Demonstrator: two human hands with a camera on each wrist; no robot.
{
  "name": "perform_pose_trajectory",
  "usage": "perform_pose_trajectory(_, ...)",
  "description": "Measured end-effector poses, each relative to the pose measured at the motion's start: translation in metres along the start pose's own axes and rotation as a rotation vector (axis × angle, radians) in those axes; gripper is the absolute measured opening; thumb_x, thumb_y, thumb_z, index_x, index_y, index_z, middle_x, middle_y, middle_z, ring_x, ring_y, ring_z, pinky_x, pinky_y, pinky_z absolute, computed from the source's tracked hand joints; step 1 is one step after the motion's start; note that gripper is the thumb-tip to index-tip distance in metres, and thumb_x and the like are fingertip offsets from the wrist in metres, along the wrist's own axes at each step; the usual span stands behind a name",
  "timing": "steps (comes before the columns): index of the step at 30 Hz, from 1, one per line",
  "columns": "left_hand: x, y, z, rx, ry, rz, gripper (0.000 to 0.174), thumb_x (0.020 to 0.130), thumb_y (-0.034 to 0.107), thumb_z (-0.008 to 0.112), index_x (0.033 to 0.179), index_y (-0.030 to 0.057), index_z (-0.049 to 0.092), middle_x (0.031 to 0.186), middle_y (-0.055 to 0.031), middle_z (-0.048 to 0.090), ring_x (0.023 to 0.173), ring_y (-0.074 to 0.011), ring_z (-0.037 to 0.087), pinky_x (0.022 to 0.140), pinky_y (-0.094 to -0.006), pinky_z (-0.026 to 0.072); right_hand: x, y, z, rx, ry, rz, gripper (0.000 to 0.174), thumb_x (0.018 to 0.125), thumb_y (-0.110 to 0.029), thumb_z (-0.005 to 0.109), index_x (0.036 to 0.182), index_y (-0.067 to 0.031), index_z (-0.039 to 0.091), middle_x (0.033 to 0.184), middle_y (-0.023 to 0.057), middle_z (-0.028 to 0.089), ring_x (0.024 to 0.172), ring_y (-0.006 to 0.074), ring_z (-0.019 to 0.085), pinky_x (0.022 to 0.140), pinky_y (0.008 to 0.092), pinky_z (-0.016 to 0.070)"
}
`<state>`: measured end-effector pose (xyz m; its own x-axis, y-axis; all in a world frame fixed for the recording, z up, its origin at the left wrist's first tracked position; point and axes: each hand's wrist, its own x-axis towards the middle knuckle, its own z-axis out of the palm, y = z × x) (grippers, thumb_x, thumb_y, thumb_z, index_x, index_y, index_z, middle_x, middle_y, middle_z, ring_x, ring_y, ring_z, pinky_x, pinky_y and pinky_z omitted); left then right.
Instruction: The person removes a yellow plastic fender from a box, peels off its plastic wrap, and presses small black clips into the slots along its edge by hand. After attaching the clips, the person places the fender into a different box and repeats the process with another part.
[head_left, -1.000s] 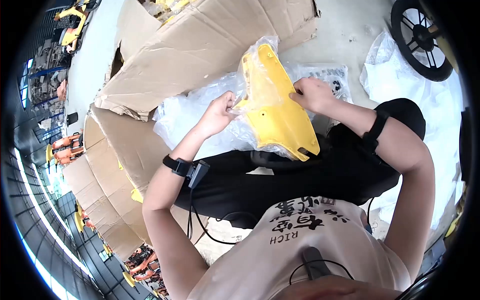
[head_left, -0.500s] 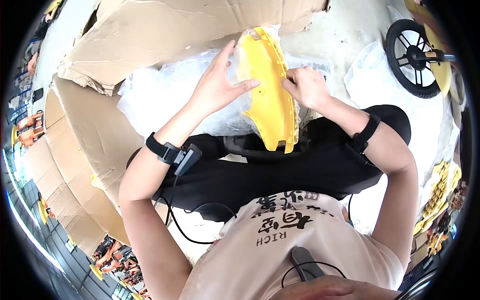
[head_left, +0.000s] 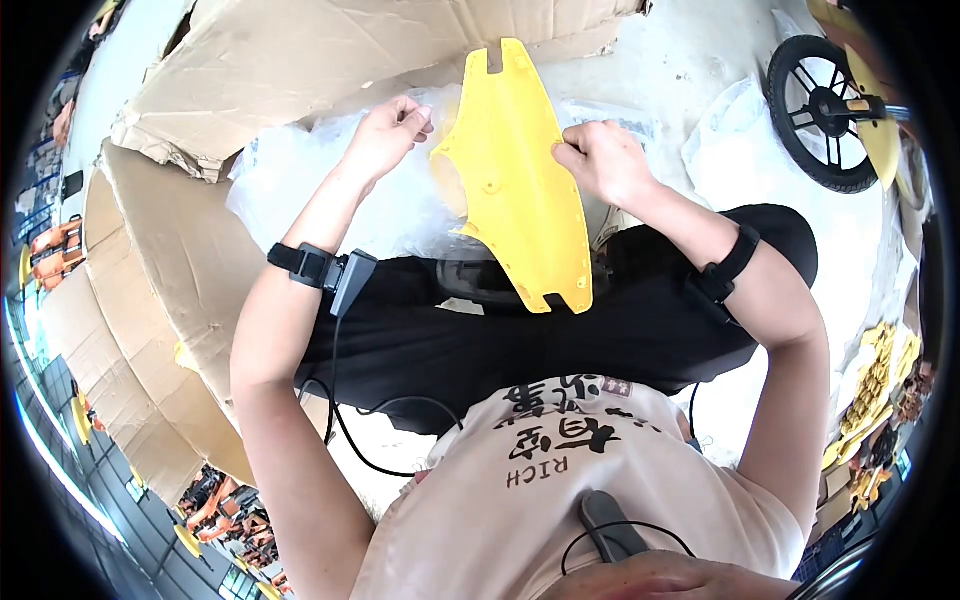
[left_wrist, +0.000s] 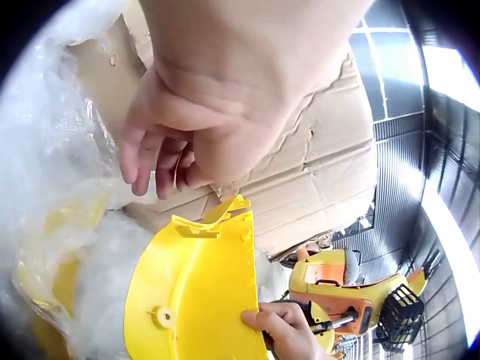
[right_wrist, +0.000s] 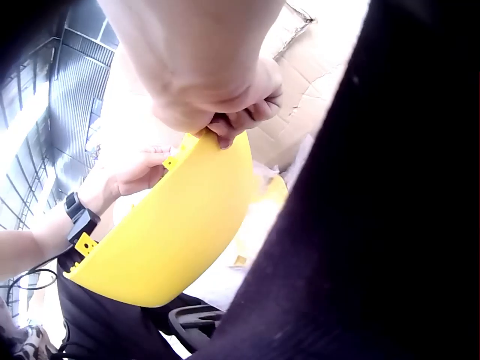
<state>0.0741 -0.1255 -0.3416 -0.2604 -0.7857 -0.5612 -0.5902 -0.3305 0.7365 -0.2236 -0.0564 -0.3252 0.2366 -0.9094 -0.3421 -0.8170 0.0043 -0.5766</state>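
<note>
A curved yellow plastic panel (head_left: 515,180), notched at both ends, stands in front of the person's dark-trousered legs. My right hand (head_left: 607,160) pinches its right edge between thumb and fingers; the right wrist view shows the smooth outer face of the panel (right_wrist: 169,225). To the left of the panel, my left hand (head_left: 388,138) is raised over clear plastic film (head_left: 330,190), apart from the panel. Its fingers (left_wrist: 150,161) hang loosely bent in the left wrist view. Another yellow piece (left_wrist: 67,277) shows through film there.
Large cardboard boxes (head_left: 290,80) stand ahead, with a cardboard flap (head_left: 160,290) at the left. A black spoked wheel (head_left: 825,115) is at the far right beside more plastic sheeting (head_left: 735,150). Yellow parts (head_left: 875,390) lie at the right edge.
The left hand first held film at the panel's left edge, opened wide, then drew back left. The panel has turned in the right hand and its upper end now shows bare of film.
</note>
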Motion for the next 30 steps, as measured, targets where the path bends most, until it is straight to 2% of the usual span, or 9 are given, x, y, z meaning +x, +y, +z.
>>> perform_pose_trajectory(4, -0.041, 0.046, 0.01, -0.149, 0.234, -0.043, 0.047, 0.1, 0.043, 0.055, 0.127, 0.0043, 0.056, 0.122, -0.0108, 0.062, 0.114, -0.0181, 0.058, 0.097, -0.0345, 0.0462, -0.003, -0.001, -0.01, 0.248, -0.016, 0.065, 0.032, 0.09, -0.025, 0.057, 0.079, 0.0022, 0.069, 0.071, 0.0203, 0.065, 0.071, 0.0325, 0.066, 0.071, 0.0408, 0.0509)
perform_pose_trajectory(6, -0.063, 0.059, 0.009, -0.44, -0.021, -0.094, 0.067, 0.096, 0.045, 0.06, 0.142, -0.0007, 0.042, 0.136, -0.012, 0.054, 0.127, -0.0192, 0.05, 0.102, -0.0346, 0.0424, -0.005, 0.003, -0.007, 0.397, -0.011, 0.04, 0.033, 0.091, -0.025, 0.058, 0.08, 0.0037, 0.068, 0.07, 0.0187, 0.066, 0.069, 0.027, 0.066, 0.07, 0.0378, 0.0501)
perform_pose_trajectory(11, -0.093, 0.062, 0.02, -0.885, -0.345, -0.133, 0.064, 0.093, 0.034, 0.064, 0.142, -0.0017, 0.043, 0.137, -0.0129, 0.055, 0.126, -0.0224, 0.053, 0.104, -0.0366, 0.0426, -0.019, -0.021, -0.019, 0.876, -0.115, -0.092, 0.032, 0.097, -0.022, 0.057, 0.09, 0.0078, 0.066, 0.073, 0.0033, 0.062, 0.069, 0.0087, 0.051, 0.066, 0.0284, 0.0437)
perform_pose_trajectory(13, -0.096, 0.061, 0.028, -0.978, -0.31, -0.154, 0.052, 0.09, 0.014, 0.062, 0.137, -0.0042, 0.047, 0.128, -0.0157, 0.061, 0.115, -0.0252, 0.062, 0.099, -0.0361, 0.0483, -0.02, -0.021, -0.027, 0.79, -0.136, -0.033, 0.029, 0.098, -0.022, 0.057, 0.1, 0.0061, 0.066, 0.08, 0.003, 0.063, 0.072, 0.0087, 0.051, 0.068, 0.0276, 0.0436)
perform_pose_trajectory(17, -0.101, 0.052, 0.027, -0.88, -0.282, -0.103, 0.067, 0.086, 0.02, 0.064, 0.144, -0.0016, 0.039, 0.134, -0.0141, 0.056, 0.123, -0.0236, 0.056, 0.104, -0.0362, 0.0428, -0.016, -0.007, -0.036, 0.832, -0.163, 0.229, 0.03, 0.101, -0.018, 0.054, 0.122, 0.0031, 0.059, 0.101, 0.0059, 0.065, 0.081, 0.0091, 0.054, 0.075, 0.026, 0.0458)
perform_pose_trajectory(20, -0.1, 0.048, 0.028, -0.902, -0.279, -0.115, 0.073, 0.084, 0.021, 0.064, 0.147, -0.001, 0.034, 0.135, -0.0148, 0.055, 0.125, -0.0245, 0.054, 0.106, -0.0367, 0.0415, -0.015, 0.006, -0.046, 1.299, -0.128, 0.189, 0.03, 0.103, -0.011, 0.048, 0.128, 0.0048, 0.053, 0.111, 0.0096, 0.066, 0.084, 0.0112, 0.058, 0.079, 0.0261, 0.0487)
perform_pose_trajectory(24, -0.097, 0.047, 0.035, -0.877, -0.227, -0.06, 0.081, 0.083, 0.022, 0.064, 0.152, 0.0006, 0.027, 0.144, -0.0168, 0.046, 0.133, -0.0265, 0.046, 0.111, -0.0377, 0.0364, -0.017, -0.021, -0.059, 1.253, 0.023, 0.137, 0.035, 0.106, -0.016, 0.043, 0.132, 0.0081, 0.041, 0.124, 0.0233, 0.062, 0.097, 0.0223, 0.069, 0.089, 0.0308, 0.0549)
perform_pose_trajectory(26, -0.095, 0.048, 0.036, -0.853, -0.206, -0.016, 0.084, 0.083, 0.022, 0.064, 0.153, 0.0009, 0.024, 0.146, -0.0173, 0.043, 0.135, -0.0272, 0.043, 0.113, -0.0381, 0.0346, -0.015, -0.022, -0.059, 1.257, 0.084, 0.095, 0.039, 0.106, -0.019, 0.044, 0.133, 0.0087, 0.037, 0.121, 0.0251, 0.063, 0.098, 0.0267, 0.07, 0.09, 0.0339, 0.0566)
perform_pose_trajectory(30, -0.09, 0.041, 0.042, -0.796, -0.154, 0.068, 0.086, 0.083, 0.022, 0.065, 0.155, 0.003, 0.022, 0.145, -0.0176, 0.042, 0.136, -0.0288, 0.041, 0.114, -0.0384, 0.0314, -0.015, -0.02, -0.064, 1.155, 0.049, 0.048, 0.035, 0.105, -0.023, 0.051, 0.125, 0.0047, 0.053, 0.112, 0.0195, 0.068, 0.093, 0.0203, 0.07, 0.08, 0.0273, 0.0567)
